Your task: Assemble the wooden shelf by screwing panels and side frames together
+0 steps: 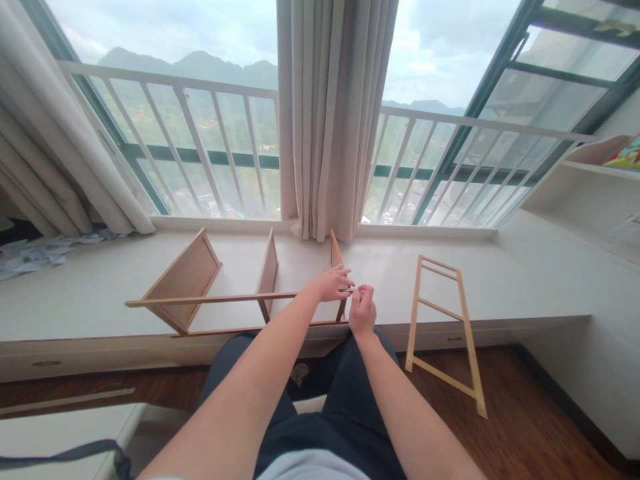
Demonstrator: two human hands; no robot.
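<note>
- Counting from our seat, twelve straight ahead, our left hand (333, 285) reaches to twelve, fingers stretched and slightly spread; we cannot tell whether its thumb grips anything.
- Our right hand (363, 312) is just beside it, toward one, fingers curled and seemingly pinching a small pale piece (349, 289), too small for us to identify.
- Under our hands is the right end of a brown wooden frame (240, 297), which stretches away toward ten on the white ledge (390, 267).
- Three panels stand along it: one between ten and eleven, one near eleven, one at twelve.
- At two, well apart, a pale ladder-like frame (468, 333) leans on the ledge's edge.
- At twelve, beyond our hands, hangs a beige curtain (325, 120); at ten lie paper scraps (35, 257).
</note>
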